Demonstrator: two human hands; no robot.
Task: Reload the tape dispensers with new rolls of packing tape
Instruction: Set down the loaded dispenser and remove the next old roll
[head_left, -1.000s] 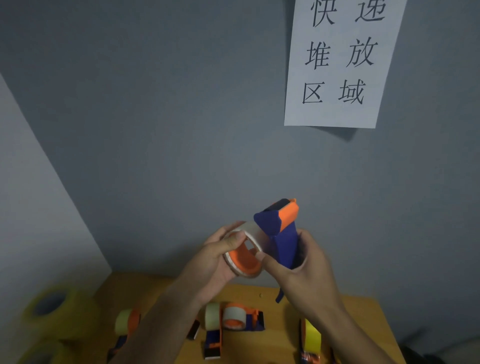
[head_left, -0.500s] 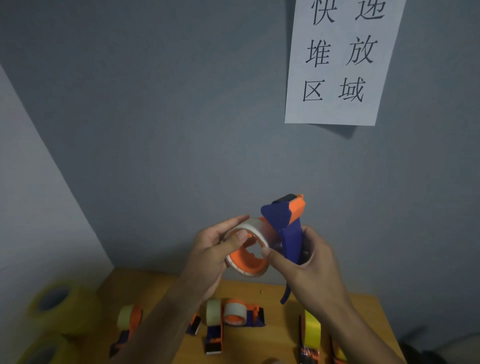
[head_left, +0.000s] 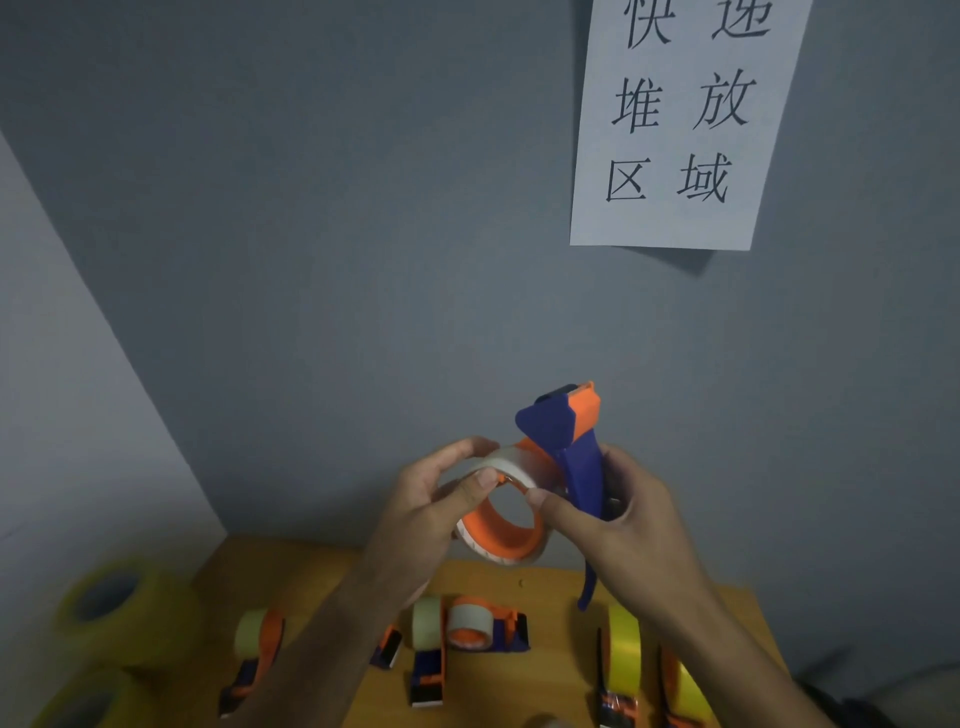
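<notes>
Left hand (head_left: 431, 512) fingers pinch tape roll (head_left: 501, 512) rim; right hand (head_left: 618, 525) fingers clasp tape dispenser (head_left: 574, 457) beside roll.

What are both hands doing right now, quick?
Left hand: pinching the tape roll on the dispenser.
Right hand: gripping the dispenser, thumb on the roll.

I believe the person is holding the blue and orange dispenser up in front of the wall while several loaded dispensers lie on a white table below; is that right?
Not quite: the table is yellowish-orange wood, not white, as the head view shows. The rest holds: the right hand grips the blue and orange dispenser up in front of the wall, the left hand pinches its tape roll, and loaded dispensers lie below.
</notes>
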